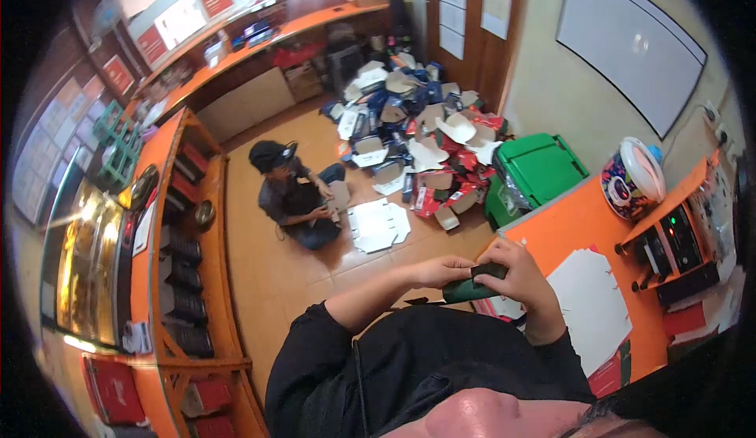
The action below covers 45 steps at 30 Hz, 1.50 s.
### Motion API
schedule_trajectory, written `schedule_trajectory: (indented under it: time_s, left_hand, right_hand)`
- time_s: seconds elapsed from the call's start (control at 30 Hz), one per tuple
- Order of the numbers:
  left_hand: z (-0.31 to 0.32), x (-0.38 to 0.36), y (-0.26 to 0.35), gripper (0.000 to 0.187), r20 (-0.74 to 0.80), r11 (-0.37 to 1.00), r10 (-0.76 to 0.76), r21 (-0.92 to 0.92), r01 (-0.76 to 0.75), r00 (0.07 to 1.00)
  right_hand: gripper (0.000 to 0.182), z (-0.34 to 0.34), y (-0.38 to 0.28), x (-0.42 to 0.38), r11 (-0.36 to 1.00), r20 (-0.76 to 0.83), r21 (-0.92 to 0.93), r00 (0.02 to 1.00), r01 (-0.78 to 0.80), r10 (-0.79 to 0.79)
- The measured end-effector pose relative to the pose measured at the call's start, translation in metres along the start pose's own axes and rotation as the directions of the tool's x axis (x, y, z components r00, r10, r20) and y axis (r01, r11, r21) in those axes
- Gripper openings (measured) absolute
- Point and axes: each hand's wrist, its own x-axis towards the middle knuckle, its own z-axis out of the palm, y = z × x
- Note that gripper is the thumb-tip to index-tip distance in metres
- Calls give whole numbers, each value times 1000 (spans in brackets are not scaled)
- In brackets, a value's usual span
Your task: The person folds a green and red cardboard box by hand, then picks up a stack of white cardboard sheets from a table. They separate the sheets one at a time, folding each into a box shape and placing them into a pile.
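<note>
My left hand (445, 271) and my right hand (516, 273) are close together in front of my chest. Both sets of fingers are closed on a dark green piece (465, 291), which looks like folded card. My left hand pinches its upper edge; my right hand wraps round its other side. Just right of my right hand, flat white card sheets (591, 304) lie on the orange counter (543, 229). Red and green edges show beneath the sheets. Part of the green piece is hidden by my fingers.
A person (291, 194) sits on the floor beside a flat white sheet (379, 225). Behind lies a large pile of cartons (425, 135), next to a green bin (539, 166). A patterned bucket (630, 178) stands on the counter. Orange shelving (228, 312) runs along the left.
</note>
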Motion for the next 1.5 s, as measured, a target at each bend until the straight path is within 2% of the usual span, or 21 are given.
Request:
schedule_trajectory:
  time_s: [0.1,0.2,0.23,0.33,0.4,0.43,0.47,0.53,0.63,0.7,0.8,0.97,1.07,1.13,1.2,1.27,1.33,1.37,1.4,1.47,1.5]
  left_hand:
    - [-5,-51,-12,27,-175,1000,1,-5,-2,985]
    - [-12,-93,-44,27,-284,992,99,-43,-115,954]
    - [-13,-108,-52,27,-268,980,195,5,-201,943]
    - [-13,-154,-66,26,-346,952,285,-7,-306,894]
    - [-14,-191,-59,26,-666,965,227,56,-256,711]
    - [-17,-208,-58,27,-755,939,248,34,-342,607]
    - [-19,-209,-60,28,-827,750,402,52,-659,393]
    - [-2,-240,-43,29,-868,580,367,-69,-812,335]
    - [10,-266,-47,32,-867,459,390,-109,-882,310]
    - [26,-279,-41,33,-916,338,354,-65,-939,191]
    - [16,-288,-61,40,-880,271,474,130,-954,14]
    - [38,-298,-53,43,-912,208,410,126,-970,-31]
    - [40,-301,-54,43,-959,400,284,145,-905,-28]
    - [27,-289,-71,46,-949,520,309,227,-824,-66]
    - [27,-282,-71,47,-695,591,646,717,-369,-317]
    - [25,-286,-75,49,-734,614,626,672,-415,-262]
    - [16,-296,-79,51,-881,661,469,299,-688,67]
    - [28,-306,-62,50,-922,766,333,141,-627,199]
    - [23,-301,-66,50,-924,767,329,139,-627,198]
    - [15,-287,-72,44,-725,614,688,606,-505,-34]
    - [18,-284,-73,48,-736,621,675,529,-578,51]
  right_hand:
    - [19,36,-19,17,993,-257,-112,966,-26,-4]
    - [20,63,-41,40,925,123,-209,947,316,-295]
    - [26,77,-45,43,959,382,-149,909,240,-168]
    - [32,118,-62,61,912,189,-18,897,409,-398]
    - [42,140,-76,74,907,151,147,897,394,-415]
    - [47,149,-90,79,854,145,22,843,520,-517]
    - [52,160,-104,83,770,145,-97,774,631,-616]
    - [57,188,-116,88,746,268,-106,741,657,-615]
    - [63,231,-101,105,649,34,-1,649,760,-760]
    - [69,239,-120,109,616,-28,75,619,785,-785]
    - [70,256,-147,110,589,-90,116,599,800,-796]
    - [66,262,-168,106,603,-106,-87,595,793,-797]
    - [55,258,-172,105,707,-146,-13,698,707,-701]
    - [45,254,-168,109,725,-179,-16,712,688,-679]
    - [40,249,-156,114,789,-21,171,803,590,-596]
    - [35,246,-150,114,800,14,199,815,566,-580]
    - [33,242,-140,115,702,57,293,721,649,-690]
    - [32,239,-140,115,670,62,289,685,684,-726]
    - [32,239,-142,113,671,63,294,686,681,-725]
    - [35,243,-144,106,770,62,228,781,595,-622]
    - [38,247,-143,106,782,49,146,786,605,-617]
